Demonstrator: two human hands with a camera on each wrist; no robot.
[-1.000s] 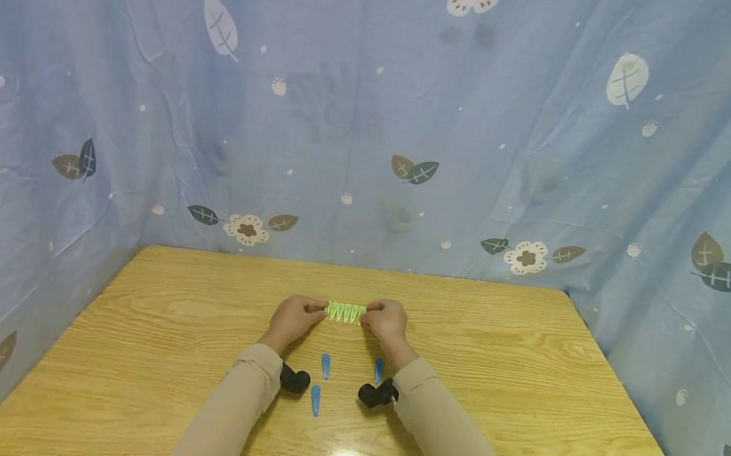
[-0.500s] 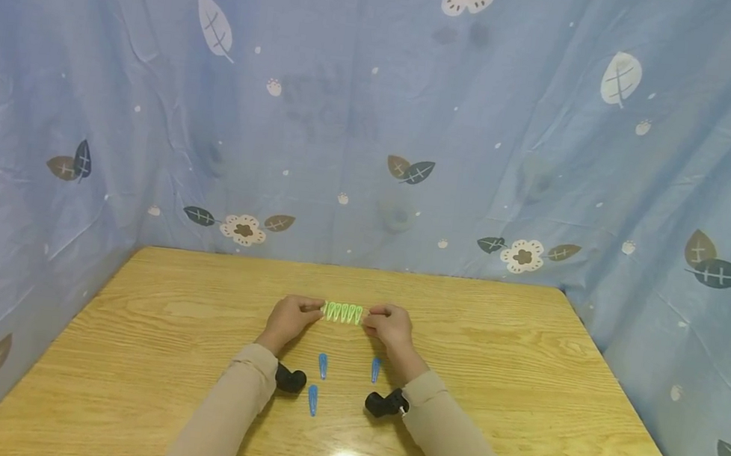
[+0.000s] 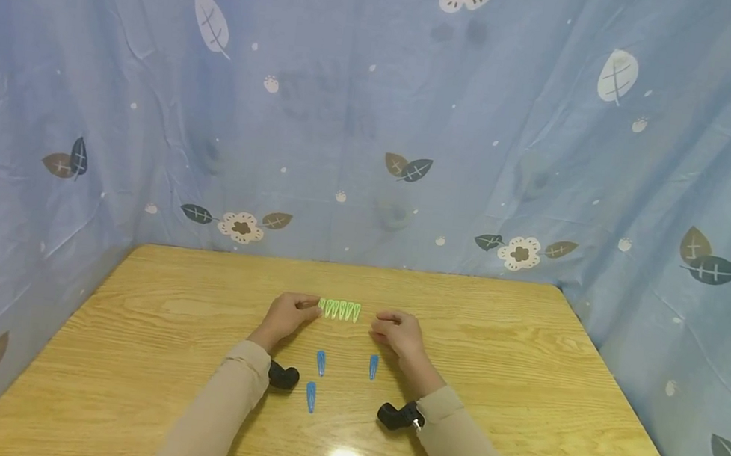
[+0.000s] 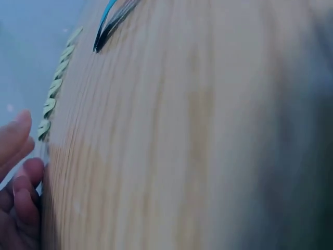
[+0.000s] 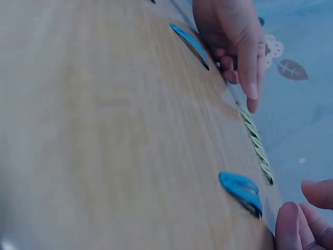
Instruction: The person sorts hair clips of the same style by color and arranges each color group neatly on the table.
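Note:
Several light-green snap hair clips (image 3: 339,310) lie side by side in a short row on the wooden table in the head view. At the row's left end is my left hand (image 3: 288,315), its fingertips right beside the outermost clip. The left wrist view shows its fingers (image 4: 14,138) and thumb apart, with no clip between them. My right hand (image 3: 399,333) is a little right of the row, fingers loosely bent and holding nothing. Three blue snap hair clips lie nearer: one left (image 3: 321,363), one right (image 3: 373,367), one closest to the person (image 3: 310,397).
Black wrist-worn devices stick out from the left cuff (image 3: 284,377) and right cuff (image 3: 400,416), beside the blue clips. A patterned blue curtain (image 3: 350,121) hangs along the back and sides of the wooden table (image 3: 494,348).
My right hand has let go of the row's right end and moved right, away from it. My left hand stays at the left end. The blue clips lie still on the table.

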